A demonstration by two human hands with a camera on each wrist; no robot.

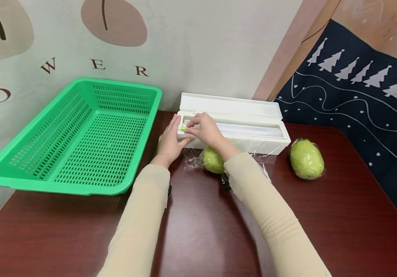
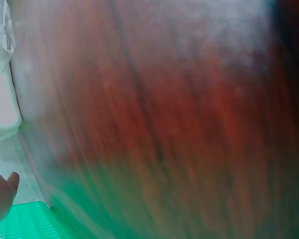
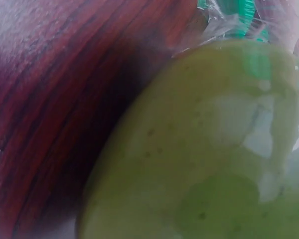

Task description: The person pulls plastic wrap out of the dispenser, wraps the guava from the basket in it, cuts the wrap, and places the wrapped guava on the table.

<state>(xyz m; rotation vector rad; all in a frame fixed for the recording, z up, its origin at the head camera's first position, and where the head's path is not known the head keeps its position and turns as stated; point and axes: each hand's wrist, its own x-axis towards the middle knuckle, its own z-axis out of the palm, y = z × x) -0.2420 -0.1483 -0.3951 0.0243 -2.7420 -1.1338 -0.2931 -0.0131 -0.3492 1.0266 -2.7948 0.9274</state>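
Observation:
A white cling film dispenser box point(image 1: 254, 144) stands against the wall with its lid point(image 1: 229, 105) raised and a roll of film point(image 1: 247, 129) inside. At its left end, my left hand point(image 1: 170, 144) rests against the box with fairly straight fingers. My right hand point(image 1: 205, 130) pinches the small green slide cutter point(image 1: 183, 128) at the left of the box's rim. Under the right wrist lies a green fruit point(image 1: 213, 161) with clear film about it, partly hidden by the arm. The same fruit point(image 3: 189, 149) fills much of the right wrist view.
A green plastic basket point(image 1: 115, 188) stands on the left of the dark red table point(image 1: 198, 231). Another green fruit point(image 1: 307, 159), wrapped in film, sits to the right of the box. A patterned cloth point(image 1: 219, 46) hangs behind.

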